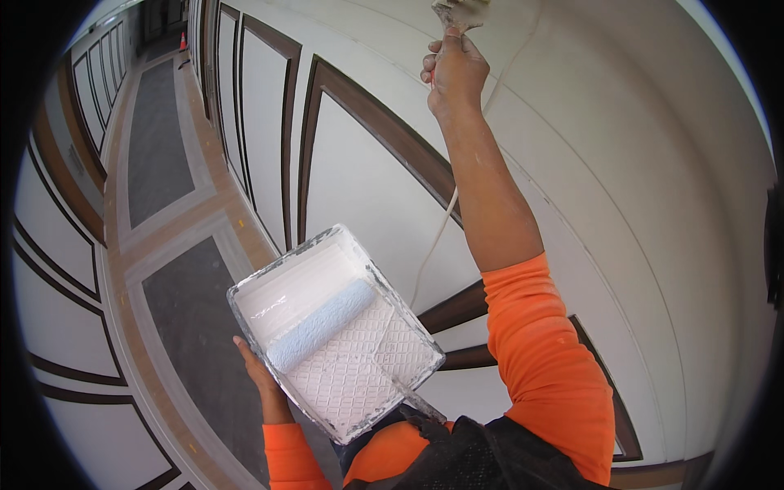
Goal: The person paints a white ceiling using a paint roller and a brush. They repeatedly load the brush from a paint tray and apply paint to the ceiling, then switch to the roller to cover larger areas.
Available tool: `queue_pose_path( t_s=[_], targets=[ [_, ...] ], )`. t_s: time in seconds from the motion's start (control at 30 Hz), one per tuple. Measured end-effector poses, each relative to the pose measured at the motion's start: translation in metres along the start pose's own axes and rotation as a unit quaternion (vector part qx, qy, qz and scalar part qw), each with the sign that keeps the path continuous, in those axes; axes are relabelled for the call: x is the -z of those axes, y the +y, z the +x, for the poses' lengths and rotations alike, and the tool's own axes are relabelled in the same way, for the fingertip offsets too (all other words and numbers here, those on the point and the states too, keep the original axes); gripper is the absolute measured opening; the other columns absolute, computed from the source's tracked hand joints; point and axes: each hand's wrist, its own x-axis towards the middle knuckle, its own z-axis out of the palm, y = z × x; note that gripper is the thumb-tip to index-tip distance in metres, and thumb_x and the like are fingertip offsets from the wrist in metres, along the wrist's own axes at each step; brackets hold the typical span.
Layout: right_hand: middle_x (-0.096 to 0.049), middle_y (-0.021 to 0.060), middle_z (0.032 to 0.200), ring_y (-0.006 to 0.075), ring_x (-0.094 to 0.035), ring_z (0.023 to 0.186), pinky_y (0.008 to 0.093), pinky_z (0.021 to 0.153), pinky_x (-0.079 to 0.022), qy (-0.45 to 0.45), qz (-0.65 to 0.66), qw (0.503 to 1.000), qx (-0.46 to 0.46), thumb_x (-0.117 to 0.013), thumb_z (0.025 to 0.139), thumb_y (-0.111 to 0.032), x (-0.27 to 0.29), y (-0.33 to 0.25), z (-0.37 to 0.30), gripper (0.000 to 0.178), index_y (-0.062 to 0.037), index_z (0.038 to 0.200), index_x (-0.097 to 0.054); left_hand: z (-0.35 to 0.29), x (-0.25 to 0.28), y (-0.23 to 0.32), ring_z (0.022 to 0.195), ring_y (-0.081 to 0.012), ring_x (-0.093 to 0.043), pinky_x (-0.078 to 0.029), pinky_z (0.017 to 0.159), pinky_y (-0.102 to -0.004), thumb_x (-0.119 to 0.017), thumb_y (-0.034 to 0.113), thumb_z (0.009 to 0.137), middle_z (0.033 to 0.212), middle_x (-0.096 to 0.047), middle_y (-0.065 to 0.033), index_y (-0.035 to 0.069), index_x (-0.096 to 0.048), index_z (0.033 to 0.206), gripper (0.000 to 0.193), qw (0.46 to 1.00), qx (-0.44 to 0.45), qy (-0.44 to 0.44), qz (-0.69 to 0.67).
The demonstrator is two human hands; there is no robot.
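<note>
My left hand [260, 371] is at the left edge of a paint-smeared white paint tray [408, 339], mostly hidden behind it and supporting it in front of my body. White paint fills the tray's deep end. Across the tray rests a paint roller [321, 325] with a pale blue sleeve, its handle pointing back toward me over the ribbed slope. My right arm stretches up and away, and my right hand [459, 69] is closed around a paintbrush [461, 13]. Whitish paint coats the brush head, which is at the cream upper surface and partly cut off by the frame's top.
A white wall with dark brown trim [371, 114] runs beside me on the right. A thin pale cord [437, 241] hangs in front of it. Down on the left, the corridor floor [192, 327] has grey covering strips with taped tan borders. An orange cone [183, 41] stands far off.
</note>
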Motion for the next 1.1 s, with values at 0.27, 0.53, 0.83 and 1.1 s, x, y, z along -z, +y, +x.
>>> queue_pose_path(
  t_s=[0.27, 0.53, 0.83, 1.1],
  targets=[
    [-0.055, 0.0069, 0.083, 0.0114, -0.049, 0.056, 0.027, 0.044, -0.038, 0.058, -0.025, 0.998, -0.025, -0.06, 0.101, -0.04, -0.009, -0.019, 0.046, 0.048, 0.0063, 0.109, -0.058, -0.013, -0.01, 0.013, 0.119, -0.0275, -0.059, -0.044, 0.103, -0.0333, -0.032, 0.068, 0.1, 0.134, -0.059, -0.0206, -0.01, -0.052, 0.137, 0.089, 0.999, 0.003, 0.016, 0.041],
    [-0.055, 0.0068, 0.084, 0.0118, -0.05, 0.056, 0.028, 0.046, -0.039, 0.04, 0.02, 0.999, -0.027, -0.062, 0.099, -0.043, -0.013, -0.02, 0.053, 0.05, 0.0048, 0.11, -0.058, -0.007, -0.005, 0.008, 0.118, -0.0271, -0.06, -0.044, 0.102, -0.0332, -0.034, 0.069, 0.1, 0.131, -0.061, -0.0205, -0.01, -0.055, 0.134, 0.089, 0.999, 0.002, 0.019, 0.029],
    [-0.054, 0.0051, 0.081, 0.0107, -0.049, 0.056, 0.0271, 0.044, -0.039, -0.008, -0.021, 0.998, 0.052, -0.052, 0.105, -0.028, -0.031, -0.022, 0.019, 0.032, 0.0034, 0.104, -0.059, -0.009, -0.009, 0.008, 0.118, -0.0279, -0.059, -0.044, 0.103, -0.0332, -0.033, 0.068, 0.1, 0.132, -0.061, -0.0202, -0.01, -0.054, 0.135, 0.088, 1.0, -0.002, 0.02, 0.012],
    [-0.054, 0.0067, 0.084, 0.0116, -0.051, 0.059, 0.0258, 0.046, -0.044, 0.022, 0.035, 0.999, 0.031, -0.051, 0.106, -0.028, -0.023, 0.003, 0.027, 0.036, 0.0065, 0.111, -0.058, -0.004, 0.0, 0.005, 0.118, -0.0287, -0.06, -0.045, 0.102, -0.0335, -0.03, 0.069, 0.1, 0.132, -0.061, -0.0206, -0.01, -0.054, 0.135, 0.09, 0.999, -0.005, 0.005, 0.038]
  ],
)
